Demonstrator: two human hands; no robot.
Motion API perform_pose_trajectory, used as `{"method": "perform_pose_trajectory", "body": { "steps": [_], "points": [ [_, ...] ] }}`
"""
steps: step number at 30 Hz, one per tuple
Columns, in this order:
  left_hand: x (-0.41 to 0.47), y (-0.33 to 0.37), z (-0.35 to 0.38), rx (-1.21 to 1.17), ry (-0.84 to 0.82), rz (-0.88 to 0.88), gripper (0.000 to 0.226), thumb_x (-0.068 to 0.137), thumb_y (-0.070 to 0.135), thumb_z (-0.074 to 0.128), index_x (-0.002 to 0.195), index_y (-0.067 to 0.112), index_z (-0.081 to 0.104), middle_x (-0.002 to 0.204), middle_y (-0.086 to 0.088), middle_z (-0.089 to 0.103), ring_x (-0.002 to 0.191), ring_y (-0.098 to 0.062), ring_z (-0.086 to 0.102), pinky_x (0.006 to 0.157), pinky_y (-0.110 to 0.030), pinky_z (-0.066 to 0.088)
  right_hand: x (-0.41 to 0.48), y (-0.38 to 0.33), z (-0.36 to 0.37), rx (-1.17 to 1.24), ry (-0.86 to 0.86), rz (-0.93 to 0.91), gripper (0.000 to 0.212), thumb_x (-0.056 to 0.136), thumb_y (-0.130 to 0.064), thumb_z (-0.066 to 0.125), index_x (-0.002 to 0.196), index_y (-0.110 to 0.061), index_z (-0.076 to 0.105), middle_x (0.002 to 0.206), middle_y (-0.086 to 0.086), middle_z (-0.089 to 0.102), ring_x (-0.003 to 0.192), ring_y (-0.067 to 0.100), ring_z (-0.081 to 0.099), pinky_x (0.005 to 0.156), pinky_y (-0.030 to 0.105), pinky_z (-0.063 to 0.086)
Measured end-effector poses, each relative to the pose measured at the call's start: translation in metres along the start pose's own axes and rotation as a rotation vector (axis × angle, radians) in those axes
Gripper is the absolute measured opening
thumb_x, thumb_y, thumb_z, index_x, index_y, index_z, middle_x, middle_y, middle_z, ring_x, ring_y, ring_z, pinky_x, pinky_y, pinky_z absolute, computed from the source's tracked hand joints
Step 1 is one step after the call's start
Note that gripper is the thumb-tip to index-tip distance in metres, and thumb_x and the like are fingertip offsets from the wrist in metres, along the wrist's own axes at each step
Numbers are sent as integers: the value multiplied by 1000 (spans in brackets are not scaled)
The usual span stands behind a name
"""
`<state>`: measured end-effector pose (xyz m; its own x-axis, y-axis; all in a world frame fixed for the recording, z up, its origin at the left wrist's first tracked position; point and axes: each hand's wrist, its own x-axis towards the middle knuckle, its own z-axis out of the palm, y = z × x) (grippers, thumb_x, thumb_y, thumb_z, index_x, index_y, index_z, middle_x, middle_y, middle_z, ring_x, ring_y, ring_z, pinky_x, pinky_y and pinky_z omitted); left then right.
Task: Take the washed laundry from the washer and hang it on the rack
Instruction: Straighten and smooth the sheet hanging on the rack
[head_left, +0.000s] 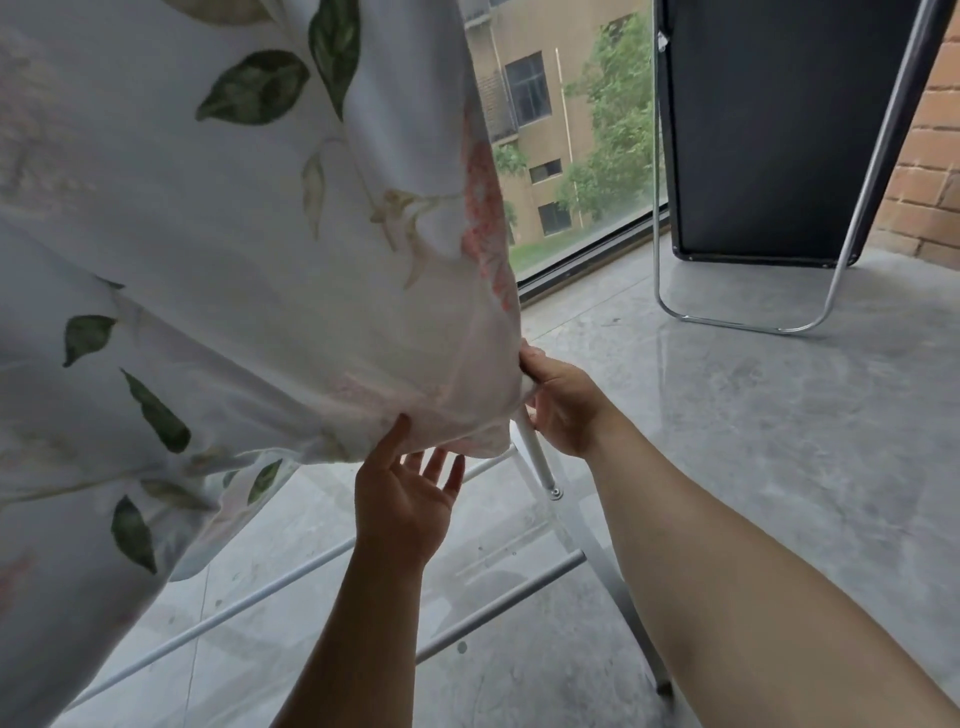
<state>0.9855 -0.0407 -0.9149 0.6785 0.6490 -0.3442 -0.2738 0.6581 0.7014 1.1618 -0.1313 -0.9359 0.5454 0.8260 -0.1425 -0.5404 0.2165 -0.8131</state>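
Observation:
A large white sheet (249, 249) printed with green leaves and pink flowers hangs over the white drying rack (535, 457) and fills the left of the view. My right hand (561, 405) pinches the sheet's lower right corner, right beside the rack's upright tube. My left hand (405, 499) is below the sheet's bottom hem, palm up, fingers straight, thumb touching the cloth. Most of the rack's top is hidden under the sheet. The washer is not in view.
White lower rails (498, 603) of the rack cross the grey polished floor (753, 441). A black panel on a chrome tube stand (769, 130) leans at the back right by a brick wall (930, 156). A floor-level window (571, 130) shows buildings and trees.

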Motion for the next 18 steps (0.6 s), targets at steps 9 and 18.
{"method": "perform_pose_trajectory", "body": {
  "steps": [9,18],
  "points": [
    [3,7,2,-123,42,36,11,88,24,62,99,20,61,120,-8,58,105,-23,51,84,-34,38,-9,-45,-30,248,536,-256,22,97,-45,55,100,-25,62,110,-4,70,107,21,64,73,32,48],
    [8,19,7,-156,15,142,28,84,32,66,110,24,61,106,4,64,102,-18,53,82,-33,40,-31,-89,-56,254,803,-386,26,100,-46,49,92,-27,65,94,-4,62,73,14,53,56,23,46]
  ]
}}
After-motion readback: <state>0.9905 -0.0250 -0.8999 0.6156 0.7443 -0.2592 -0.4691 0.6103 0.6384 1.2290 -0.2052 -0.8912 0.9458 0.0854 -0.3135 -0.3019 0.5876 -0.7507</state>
